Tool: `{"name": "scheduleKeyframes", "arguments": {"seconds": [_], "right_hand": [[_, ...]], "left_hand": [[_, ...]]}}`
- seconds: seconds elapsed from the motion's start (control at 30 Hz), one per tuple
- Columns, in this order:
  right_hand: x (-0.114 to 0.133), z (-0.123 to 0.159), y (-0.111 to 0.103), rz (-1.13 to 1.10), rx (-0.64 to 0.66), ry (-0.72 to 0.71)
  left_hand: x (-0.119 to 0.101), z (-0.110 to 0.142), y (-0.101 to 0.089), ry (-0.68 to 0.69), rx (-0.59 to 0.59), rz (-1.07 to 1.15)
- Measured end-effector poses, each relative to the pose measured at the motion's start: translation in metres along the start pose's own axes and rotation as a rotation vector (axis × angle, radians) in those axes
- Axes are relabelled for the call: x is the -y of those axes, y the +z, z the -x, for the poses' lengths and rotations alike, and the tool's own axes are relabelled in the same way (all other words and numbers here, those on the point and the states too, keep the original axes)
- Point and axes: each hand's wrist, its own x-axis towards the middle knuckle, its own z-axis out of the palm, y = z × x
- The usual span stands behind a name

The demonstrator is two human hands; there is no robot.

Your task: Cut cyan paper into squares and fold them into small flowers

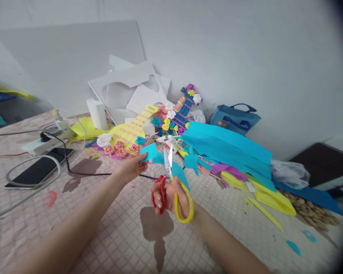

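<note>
Between the thumb and fingers of my left hand is a small turquoise paper square. My right hand grips a pair of scissors, its fingers through one red and one yellow handle loop. The blades point away from me and stand slightly apart, to the right of the square. Below the blades lies a turquoise paper strip. More cut turquoise pieces rest just beyond. A yellow guitar-shaped cutout with paper roses is behind my left hand.
Large turquoise sheets and yellow paper cover the right side. A phone, power strip and cables lie left. White board offcuts, a second flower-covered guitar shape and a blue bag stand along the wall.
</note>
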Motion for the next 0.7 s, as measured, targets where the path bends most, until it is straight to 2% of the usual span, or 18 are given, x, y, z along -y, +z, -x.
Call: {"name": "scheduleKeyframes", "arguments": {"seconds": [0.1,0.2,0.7], "right_hand": [[-0.006,0.004,0.009,-0.082,0.114,0.097],[-0.014,0.004,0.009,-0.133,0.143,0.15],[-0.02,-0.003,0.003,-0.152,0.108,0.188]], "left_hand": [[-0.003,-0.004,-0.003,0.003,-0.022,0.056],[-0.004,-0.005,-0.004,-0.001,-0.027,0.09],[-0.004,-0.002,-0.002,-0.016,-0.006,0.121]]}}
